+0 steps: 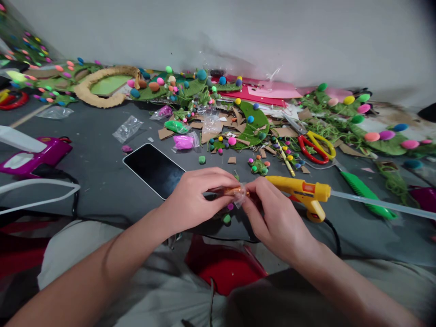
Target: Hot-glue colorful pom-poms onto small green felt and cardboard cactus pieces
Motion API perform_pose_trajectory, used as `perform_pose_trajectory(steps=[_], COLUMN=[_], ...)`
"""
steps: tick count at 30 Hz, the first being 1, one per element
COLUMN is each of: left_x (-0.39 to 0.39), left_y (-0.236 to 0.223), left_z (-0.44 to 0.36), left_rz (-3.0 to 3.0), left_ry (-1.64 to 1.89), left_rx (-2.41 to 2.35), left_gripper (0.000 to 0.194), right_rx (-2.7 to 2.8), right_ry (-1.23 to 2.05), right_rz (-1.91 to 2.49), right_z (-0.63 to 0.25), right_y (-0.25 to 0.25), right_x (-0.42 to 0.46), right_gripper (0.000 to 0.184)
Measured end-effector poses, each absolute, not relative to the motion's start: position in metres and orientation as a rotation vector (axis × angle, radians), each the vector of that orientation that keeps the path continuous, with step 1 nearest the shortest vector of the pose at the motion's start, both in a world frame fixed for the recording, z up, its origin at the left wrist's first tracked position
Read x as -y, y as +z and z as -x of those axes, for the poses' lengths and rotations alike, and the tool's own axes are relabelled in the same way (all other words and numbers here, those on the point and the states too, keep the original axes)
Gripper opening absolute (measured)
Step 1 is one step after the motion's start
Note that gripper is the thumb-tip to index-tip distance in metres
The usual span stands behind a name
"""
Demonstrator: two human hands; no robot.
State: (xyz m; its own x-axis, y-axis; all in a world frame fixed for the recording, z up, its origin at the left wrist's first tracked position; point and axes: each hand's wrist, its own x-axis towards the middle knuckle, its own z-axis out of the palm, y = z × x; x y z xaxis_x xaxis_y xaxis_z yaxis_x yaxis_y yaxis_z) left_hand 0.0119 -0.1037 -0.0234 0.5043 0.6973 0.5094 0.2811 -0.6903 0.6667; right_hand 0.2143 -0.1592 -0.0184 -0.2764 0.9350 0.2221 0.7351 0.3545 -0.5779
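Between my hands, over the table's front edge, is a small clear plastic packet [240, 196] with something orange inside. My left hand [195, 195] pinches it from the left, and the fingers of my right hand [269, 206] are closed on its other end. The fingertips partly cover the packet, so its contents do not show fully. A dark-screened phone [155, 168] lies just beyond my left hand. To the right of my right hand rests a yellow glue gun [299, 188] with a long glue stick in its back.
Red-and-yellow scissors [315, 145] and a green-handled cutter [366, 193] lie at right. Packets of pink [185, 141] and green [175, 126] soft material sit mid-table. A tan ring [98, 88], cardboard scraps and colourful balls line the wall. A purple glue gun [37, 154] is at left.
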Motion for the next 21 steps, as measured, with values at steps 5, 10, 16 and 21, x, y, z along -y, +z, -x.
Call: perform_pose_trajectory(steps=[5,10,16,21], left_x=[0.104,0.100,0.098,0.097], left_y=[-0.020,-0.015,-0.014,-0.014], left_z=[-0.010,-0.006,-0.003,-0.002], left_rz=[-2.244,-2.168,-1.990,-1.941], left_ry=[1.034,0.973,0.918,0.923], left_rx=[-0.858,-0.908,-0.962,-0.959], left_gripper=[0.010,0.010,0.012,0.013], right_rx=[2.148,2.068,1.927,1.903], right_ry=[0.504,0.462,0.342,0.357], right_rz=[1.500,1.477,1.349,1.311], right_z=[-0.215,-0.219,-0.224,-0.224], right_y=[-0.016,-0.011,-0.008,-0.008], right_x=[0.159,0.160,0.162,0.163], right_gripper=[0.017,0.017,0.004,0.007])
